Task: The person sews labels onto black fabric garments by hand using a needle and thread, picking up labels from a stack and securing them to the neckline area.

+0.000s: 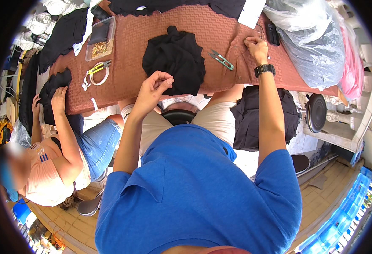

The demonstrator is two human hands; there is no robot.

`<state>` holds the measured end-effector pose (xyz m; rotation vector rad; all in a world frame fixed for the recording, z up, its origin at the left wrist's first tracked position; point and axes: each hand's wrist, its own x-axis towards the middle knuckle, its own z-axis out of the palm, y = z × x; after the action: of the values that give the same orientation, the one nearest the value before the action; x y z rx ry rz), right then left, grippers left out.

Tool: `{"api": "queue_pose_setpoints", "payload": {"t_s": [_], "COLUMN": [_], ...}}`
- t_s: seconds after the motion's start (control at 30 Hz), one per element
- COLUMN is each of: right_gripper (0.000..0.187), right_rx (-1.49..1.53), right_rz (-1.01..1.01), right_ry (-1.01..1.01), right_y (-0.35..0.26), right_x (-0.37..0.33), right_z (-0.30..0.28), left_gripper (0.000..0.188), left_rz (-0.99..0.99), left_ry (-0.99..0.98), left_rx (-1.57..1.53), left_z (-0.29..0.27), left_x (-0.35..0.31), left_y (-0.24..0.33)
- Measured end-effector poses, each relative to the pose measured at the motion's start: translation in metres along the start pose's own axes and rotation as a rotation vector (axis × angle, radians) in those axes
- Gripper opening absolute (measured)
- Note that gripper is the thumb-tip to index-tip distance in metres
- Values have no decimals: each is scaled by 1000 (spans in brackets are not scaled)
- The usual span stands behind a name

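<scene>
A bunched black cloth piece (173,57) lies on the table in front of me. Over its near edge is my left hand (155,88), thumb and forefinger pinched together. My right hand (258,48), with a dark watch on the wrist, is far out to the right, its fingertips pinched just above the tablecloth. Whatever either pinch holds is too small to make out. Green-handled thread snips (222,60) rest between the cloth and my right hand.
The table wears a reddish-brown cloth (131,34). At left are yellow snips (98,67), a clear box (88,53) of small gold pieces, and a co-worker (55,165) handling black fabric. Stuffed plastic bags (313,46) and a black phone-like object (272,34) sit at right.
</scene>
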<state>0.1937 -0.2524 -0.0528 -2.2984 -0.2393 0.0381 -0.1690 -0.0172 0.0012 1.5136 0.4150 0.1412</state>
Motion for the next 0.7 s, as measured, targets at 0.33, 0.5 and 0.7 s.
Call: {"api": "queue_pose_setpoints", "payload": {"t_s": [0.33,0.5,0.7], "right_gripper": [19,25,40], "right_rx": [-49,-107,-137], "right_rz": [-75,-224,-812], "right_ry": [18,112,-47], "right_y": [11,-8,-50], "right_x": [14,-8,-121], "right_z": [11,6,26], "left_gripper": [22,23,27], "left_rz": [17,69,134], "left_ry": [118,255,430], "left_rx": [32,47,119], "left_z": [-6,-17,-61], "left_x": [8,12,22], "left_y": [-5,-7,-17]}}
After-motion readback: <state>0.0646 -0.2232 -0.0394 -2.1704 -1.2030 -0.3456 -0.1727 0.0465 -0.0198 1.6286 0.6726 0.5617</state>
